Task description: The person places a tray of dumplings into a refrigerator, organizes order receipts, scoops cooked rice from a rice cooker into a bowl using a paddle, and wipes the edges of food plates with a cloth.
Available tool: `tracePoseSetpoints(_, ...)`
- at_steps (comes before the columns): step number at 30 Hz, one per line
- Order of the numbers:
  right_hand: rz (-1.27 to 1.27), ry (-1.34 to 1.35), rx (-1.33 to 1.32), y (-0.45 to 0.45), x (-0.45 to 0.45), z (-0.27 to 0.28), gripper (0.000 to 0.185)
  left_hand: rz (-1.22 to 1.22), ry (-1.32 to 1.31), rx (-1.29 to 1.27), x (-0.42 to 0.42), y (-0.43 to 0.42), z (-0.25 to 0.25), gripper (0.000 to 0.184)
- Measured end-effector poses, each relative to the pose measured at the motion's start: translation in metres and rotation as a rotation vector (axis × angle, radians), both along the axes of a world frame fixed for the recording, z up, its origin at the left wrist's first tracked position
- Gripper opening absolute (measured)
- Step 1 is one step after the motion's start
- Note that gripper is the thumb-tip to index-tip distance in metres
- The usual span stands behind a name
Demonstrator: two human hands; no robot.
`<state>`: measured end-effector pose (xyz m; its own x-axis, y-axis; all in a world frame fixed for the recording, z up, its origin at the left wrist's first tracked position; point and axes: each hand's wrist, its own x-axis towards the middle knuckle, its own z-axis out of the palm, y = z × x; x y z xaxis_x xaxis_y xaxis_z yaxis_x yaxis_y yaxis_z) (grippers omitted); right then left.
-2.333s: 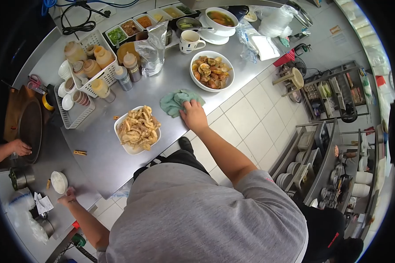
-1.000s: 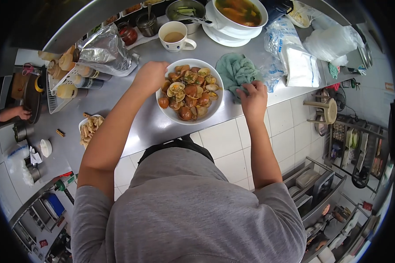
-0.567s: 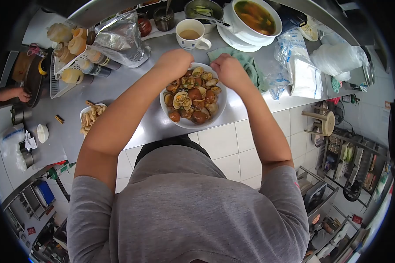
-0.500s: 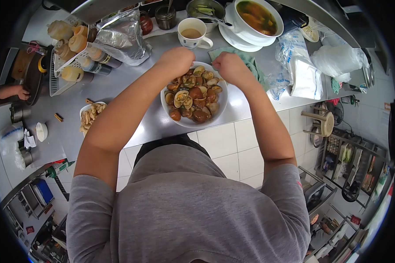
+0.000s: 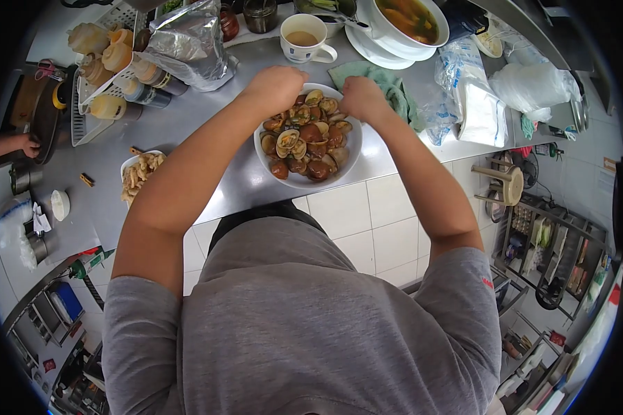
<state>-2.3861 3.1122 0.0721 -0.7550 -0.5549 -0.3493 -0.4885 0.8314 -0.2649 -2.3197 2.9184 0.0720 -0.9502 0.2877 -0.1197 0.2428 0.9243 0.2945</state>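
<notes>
A white bowl [image 5: 351, 153] full of cooked clams [image 5: 290, 143] in brown sauce sits on the steel counter in front of me. My left hand [image 5: 277, 90] is at its far left rim, back of the hand up and fingers curled closed. At the far right rim is my right hand [image 5: 363, 98], also closed, its fingertips touching or very near the edge. Whatever the fingers hold is hidden. Just beyond the left hand stands a white cup [image 5: 303, 38] of pale brown liquid. A green cloth [image 5: 387, 84] lies behind the right hand.
A large white soup bowl [image 5: 410, 21] stands at the back. Sauce bottles [image 5: 114, 55] fill a white basket beside a foil-covered item [image 5: 190, 45]. Plastic bags [image 5: 481, 104] lie at right, a dish of fried pieces [image 5: 144, 173] at left. Another person's hand [image 5: 29, 145] shows far left.
The view has shifted slightly, so the counter appears higher. My right hand has moved a little nearer to me along the bowl's rim. The left hand stays at the rim.
</notes>
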Motion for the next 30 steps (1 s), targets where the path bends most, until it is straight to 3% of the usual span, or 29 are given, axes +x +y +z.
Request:
tracePoseSetpoints(1, -0.12, 0.029, -0.129, 0.008, 0.01, 0.001, 0.012, 0.006, 0.034, 0.017, 0.001, 0.0, -0.003, 0.011)
tracePoseSetpoints(5, -0.304, -0.145, -0.219, 0.034, 0.032, 0.008, 0.012, 0.034, 0.016, 0.02, 0.003, 0.0, -0.003, 0.012)
tracePoseSetpoints(10, -0.356, -0.28, -0.346, 0.073, 0.044, 0.009, 0.014, 0.065, -0.061, 0.008, 0.007, -0.003, 0.0, 0.014)
tracePoseSetpoints(12, -0.225, 0.465, -0.627, 0.094, 0.046, -0.004, 0.017, 0.085, -0.091, 0.0, 0.013, -0.007, 0.003, 0.015)
tracePoseSetpoints(13, -0.224, 0.463, -0.629, 0.099, 0.056, -0.006, 0.017, 0.202, -0.173, 0.047, 0.019, -0.01, 0.004, 0.02)
tracePoseSetpoints(15, -0.668, 0.22, -0.639, 0.096, 0.087, 0.003, 0.02, 0.311, -0.253, 0.086, 0.031, -0.017, -0.003, 0.024)
tracePoseSetpoints(17, -0.739, -0.285, -0.664, 0.093, 0.115, -0.023, 0.05, 0.573, -0.262, 0.534, 0.049, -0.019, -0.033, 0.034)
tracePoseSetpoints(18, -0.762, -0.575, -0.748, 0.082, 0.129, -0.016, 0.063, 0.563, -0.263, 0.529, 0.054, -0.017, -0.041, 0.034)
tracePoseSetpoints(19, -0.678, -0.649, -0.942, 0.071, 0.143, -0.026, 0.065, 0.602, -0.264, 0.617, 0.059, -0.014, -0.048, 0.038)
tracePoseSetpoints(20, -0.722, -0.561, -0.948, 0.064, 0.148, -0.027, 0.061, 0.646, -0.264, 0.706, 0.064, -0.012, -0.05, 0.041)
tracePoseSetpoints(22, -0.767, -0.62, -0.936, 0.073, 0.146, -0.011, 0.06, 0.63, -0.222, 0.64, 0.075, -0.002, -0.027, 0.041)
tracePoseSetpoints(26, -0.829, -0.475, -0.87, 0.1, 0.157, 0.072, 0.054, 0.734, -0.327, 1.12, 0.099, 0.02, 0.049, 0.034)
tracePoseSetpoints(28, -0.574, 0.015, -0.983, 0.12, 0.157, 0.079, 0.056, 0.709, -0.452, 1.497, 0.107, 0.033, 0.097, 0.032)
tracePoseSetpoints(30, -0.815, -0.067, -1.047, 0.124, 0.166, 0.13, 0.053, 0.623, -0.389, 1.506, 0.114, 0.05, 0.142, 0.034)
